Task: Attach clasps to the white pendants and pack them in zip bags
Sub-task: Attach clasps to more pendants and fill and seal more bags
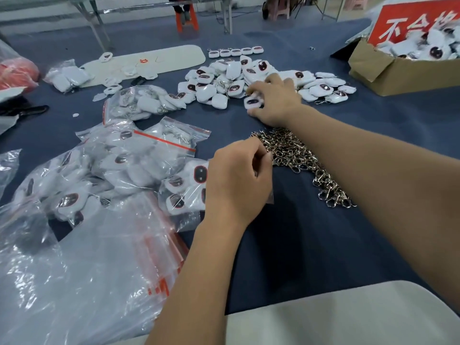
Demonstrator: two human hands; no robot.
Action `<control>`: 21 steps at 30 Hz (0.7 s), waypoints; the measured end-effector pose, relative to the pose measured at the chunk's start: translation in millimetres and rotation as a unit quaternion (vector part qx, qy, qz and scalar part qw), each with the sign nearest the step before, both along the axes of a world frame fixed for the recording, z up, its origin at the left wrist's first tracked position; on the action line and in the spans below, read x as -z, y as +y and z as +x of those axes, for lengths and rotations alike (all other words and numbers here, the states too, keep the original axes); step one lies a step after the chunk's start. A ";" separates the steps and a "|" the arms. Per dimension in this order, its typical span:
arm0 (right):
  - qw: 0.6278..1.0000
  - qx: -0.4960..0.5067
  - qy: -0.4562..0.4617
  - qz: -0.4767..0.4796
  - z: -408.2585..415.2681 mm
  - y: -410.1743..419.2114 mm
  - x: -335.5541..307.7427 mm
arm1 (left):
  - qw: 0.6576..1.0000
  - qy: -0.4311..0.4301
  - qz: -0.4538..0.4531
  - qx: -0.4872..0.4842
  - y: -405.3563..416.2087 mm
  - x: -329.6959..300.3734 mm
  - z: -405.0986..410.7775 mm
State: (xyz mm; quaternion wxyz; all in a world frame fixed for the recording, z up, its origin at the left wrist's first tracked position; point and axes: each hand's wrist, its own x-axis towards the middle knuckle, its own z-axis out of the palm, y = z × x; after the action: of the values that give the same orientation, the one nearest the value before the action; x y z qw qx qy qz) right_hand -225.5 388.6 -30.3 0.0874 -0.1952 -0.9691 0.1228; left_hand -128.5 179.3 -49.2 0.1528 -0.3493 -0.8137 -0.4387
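A heap of white pendants [219,83] with dark red oval faces lies on the blue table, far centre. My right hand [273,100] reaches into its near edge, fingers curled round one white pendant [252,102]. A pile of silver metal clasps [298,155] spreads beneath my right forearm. My left hand [239,180] sits at that pile's left edge, its fingertips pinched together on a clasp. Zip bags [171,140] with red strips, filled with pendants, lie to the left.
A cardboard box [373,68] full of pendants stands far right behind a red sign [410,18]. A stack of flat zip bags [112,257] lies near left. A row of pendants [236,52] and a white board [154,61] lie at the back.
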 end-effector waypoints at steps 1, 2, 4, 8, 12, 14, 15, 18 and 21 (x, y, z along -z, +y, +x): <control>1.000 -0.023 0.001 0.010 1.4 -4.9 -0.5 | 1.000 -0.002 0.000 0.000 0.0 0.0 0.3; 0.999 -0.043 0.008 0.018 3.1 -10.0 -0.9 | 1.000 -0.003 0.001 -0.001 -0.1 -0.3 0.8; 0.996 -0.078 0.032 0.024 6.2 -20.1 -1.9 | 1.000 -0.005 0.002 0.000 -0.2 -0.6 1.2; 0.995 -0.068 0.070 -0.035 17.0 -41.1 -7.1 | 1.000 -0.004 0.005 -0.005 -0.4 -1.2 0.7; 0.984 -0.035 0.173 -0.022 42.0 -49.1 -15.1 | 1.000 -0.015 0.026 -0.002 -1.5 -2.0 0.5; 0.948 -0.043 0.282 -0.140 63.1 -54.3 -19.2 | 0.998 -0.020 0.053 -0.017 -2.5 -4.1 -0.2; 0.916 -0.049 0.320 -0.236 75.5 -60.3 -18.9 | 0.997 -0.023 0.070 -0.032 -3.2 -5.4 -0.6; 0.786 -0.022 0.353 -0.507 115.8 -85.5 -7.5 | 0.988 -0.049 0.122 -0.075 -5.8 -7.8 -4.5; 0.696 0.023 0.340 -0.632 145.8 -101.3 8.1 | 0.990 -0.067 0.100 -0.069 -7.5 -8.3 -7.3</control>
State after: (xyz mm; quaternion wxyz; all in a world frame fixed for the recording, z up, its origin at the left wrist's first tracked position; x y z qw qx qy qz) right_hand -79.7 287.3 -38.4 0.2702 -0.1719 -0.5622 0.7625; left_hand -135.8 171.9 -41.0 0.1623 -0.2449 -0.7962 -0.5289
